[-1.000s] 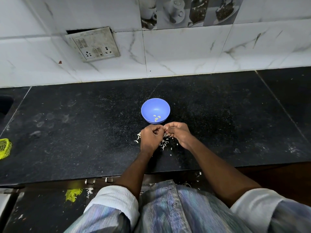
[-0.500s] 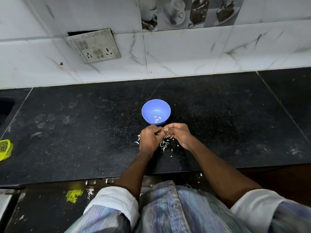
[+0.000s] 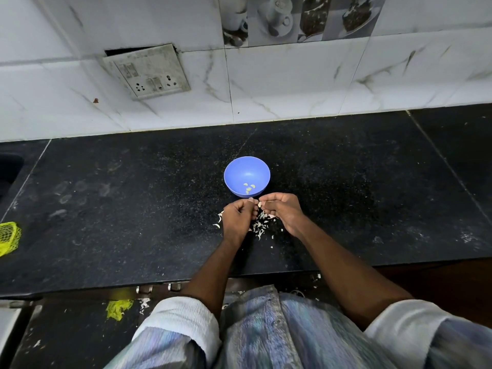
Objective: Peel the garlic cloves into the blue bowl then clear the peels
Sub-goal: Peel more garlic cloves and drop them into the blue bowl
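A blue bowl [image 3: 247,176] stands on the black counter [image 3: 133,209] with several peeled garlic cloves [image 3: 249,188] at its bottom. Just in front of it my left hand [image 3: 236,222] and my right hand [image 3: 282,211] meet fingertip to fingertip. Both pinch a small pale garlic clove [image 3: 258,204] between them; most of it is hidden by the fingers. White garlic peels [image 3: 262,225] lie scattered on the counter under and between my hands.
A yellow mesh bag [image 3: 9,237] lies at the counter's left edge. A tiled wall with a switch plate [image 3: 149,71] rises behind the counter. Yellow mesh scraps [image 3: 118,309] and bits of peel lie on the floor below the front edge.
Both hands stay in front of the bowl working the clove with small finger movements. The bowl and the peels have not moved.
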The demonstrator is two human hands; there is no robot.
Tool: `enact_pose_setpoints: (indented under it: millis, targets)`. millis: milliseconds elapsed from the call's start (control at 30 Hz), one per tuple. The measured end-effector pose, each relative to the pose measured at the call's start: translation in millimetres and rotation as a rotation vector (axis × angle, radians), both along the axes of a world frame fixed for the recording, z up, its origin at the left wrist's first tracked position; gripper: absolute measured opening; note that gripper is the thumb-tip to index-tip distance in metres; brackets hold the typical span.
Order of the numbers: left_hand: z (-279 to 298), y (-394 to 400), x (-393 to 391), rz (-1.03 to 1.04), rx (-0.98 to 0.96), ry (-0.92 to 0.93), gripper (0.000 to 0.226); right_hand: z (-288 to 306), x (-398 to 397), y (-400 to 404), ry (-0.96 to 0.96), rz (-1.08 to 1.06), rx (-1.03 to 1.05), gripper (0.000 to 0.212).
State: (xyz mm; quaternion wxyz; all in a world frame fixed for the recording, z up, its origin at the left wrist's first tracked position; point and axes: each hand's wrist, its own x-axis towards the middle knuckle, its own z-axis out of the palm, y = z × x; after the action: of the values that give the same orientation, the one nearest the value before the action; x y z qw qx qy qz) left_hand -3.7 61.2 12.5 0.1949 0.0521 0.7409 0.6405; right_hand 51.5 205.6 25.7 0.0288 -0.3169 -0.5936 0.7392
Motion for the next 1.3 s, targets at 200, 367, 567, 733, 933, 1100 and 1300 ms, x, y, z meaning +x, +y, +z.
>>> enact_pose_setpoints:
  millis: [200, 367, 567, 733, 933, 1100, 1300]
  targets:
    - [1.5, -1.0, -0.7, -0.044, -0.045, 0.112, 0.015, -1.0, -0.5, 0.1, -0.003, -0.026, 0.014, 0.021]
    - [3.3, -1.0, -2.0, -0.024, -0.124, 0.271, 0.006, -3.5, -2.2, -0.3, 0.026, 0.002, 0.001, 0.019]
    - [-3.0, 0.4, -4.7, 0.014, -0.072, 0.145, 0.007, -3.4, -3.1, -3.5, -0.012, 0.017, 0.054, 0.016]
    - [0.6, 9.1, -1.1, 0.118, 0.098, -0.46, 0.014, -0.6, -4.6, -6.0, 0.054, 0.097, 0.378, 0.011]
    - [-9.0, -5.3, -6.9, -0.082, -0.033, 0.195, 0.017, 2.5, -6.8, -3.2, -0.086, 0.129, 0.022, 0.01]
    - [-7.0, -5.6, -10.6, -0.108, -0.139, 0.42, 0.017, 1.8, -5.8, -3.8, -0.057, 0.096, -0.107, 0.013]
    - [11.7, 9.0, -9.9, 0.049, 0.127, -0.674, 0.021, 4.0, -7.6, -7.7, 0.08, 0.124, 0.306, 0.006]
